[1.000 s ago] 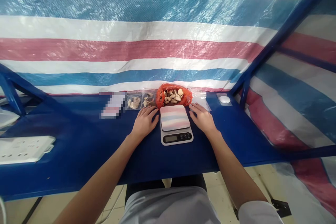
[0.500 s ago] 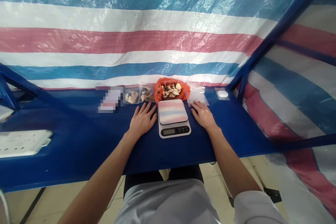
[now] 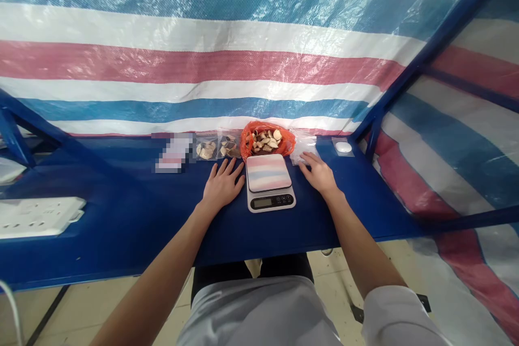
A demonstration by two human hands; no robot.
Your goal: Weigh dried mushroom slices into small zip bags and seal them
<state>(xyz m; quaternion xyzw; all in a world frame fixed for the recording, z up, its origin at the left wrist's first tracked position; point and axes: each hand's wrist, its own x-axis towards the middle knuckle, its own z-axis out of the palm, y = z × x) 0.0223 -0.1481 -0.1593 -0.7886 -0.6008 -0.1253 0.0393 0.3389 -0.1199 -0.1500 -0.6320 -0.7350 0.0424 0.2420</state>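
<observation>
A white kitchen scale [image 3: 269,175] with a shiny, reflecting top plate lies between my hands. My left hand [image 3: 223,184] rests flat on the table to its left, fingers spread and holding nothing. On the other side, my right hand [image 3: 319,173] has its fingertips at the clear plastic bags [image 3: 302,146]; its fingers are apart. Behind the scale sits an orange net bag [image 3: 289,143], its mouth open around shell-like pale and brown pieces [image 3: 267,141]. Two clear bags of similar pieces, one pale [image 3: 206,150] and one darker [image 3: 229,147], lie beyond my left hand.
A small clear bag with a round white object [image 3: 343,147] lies at the back right. A blurred-out item [image 3: 174,154] is at the back left. A white power strip [image 3: 40,217] occupies the blue table's [image 3: 141,227] left side. Striped sheeting [image 3: 203,65] hangs behind.
My right hand has shifted slightly right, its fingertips still by the clear bags. My left hand stays flat beside the scale. The view has moved a little.
</observation>
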